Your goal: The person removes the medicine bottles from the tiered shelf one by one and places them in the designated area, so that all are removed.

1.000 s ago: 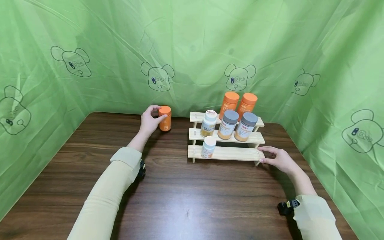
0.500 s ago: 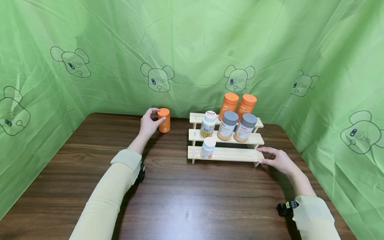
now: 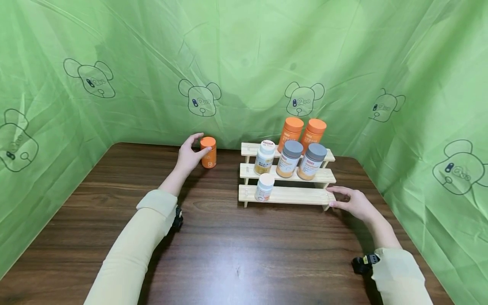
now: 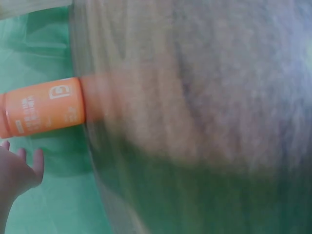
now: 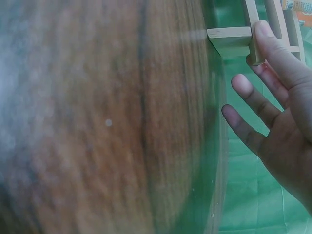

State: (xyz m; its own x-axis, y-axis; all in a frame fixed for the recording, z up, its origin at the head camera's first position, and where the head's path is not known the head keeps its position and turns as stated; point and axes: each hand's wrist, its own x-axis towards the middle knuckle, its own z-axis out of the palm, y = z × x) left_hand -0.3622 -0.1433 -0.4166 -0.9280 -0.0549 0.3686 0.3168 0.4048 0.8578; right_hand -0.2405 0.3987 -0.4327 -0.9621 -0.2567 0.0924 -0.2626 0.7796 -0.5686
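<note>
At the table's back edge an orange jar (image 3: 208,159) stands upright, with my left hand (image 3: 188,156) close on its left side. The thumb tip is by the lid, and a gap shows between the index finger and the jar. In the left wrist view the fingers of my left hand (image 4: 18,170) are spread beside the jar (image 4: 46,107). My right hand (image 3: 356,204) pinches the right end of the lowest step of a three-tier wooden rack (image 3: 297,195). In the right wrist view the thumb of my right hand (image 5: 290,109) lies on the rack (image 5: 229,33), other fingers extended.
Two orange jars (image 3: 290,134) stand on the top step. The middle step holds a white bottle (image 3: 264,161) and two grey-lidded jars (image 3: 288,163). A small white bottle (image 3: 264,189) is on the lowest step's left. Green cloth (image 3: 251,59) hangs behind.
My left index finger has come away from the orange jar, and the left forearm has shifted slightly left. The right hand keeps its place on the rack.
</note>
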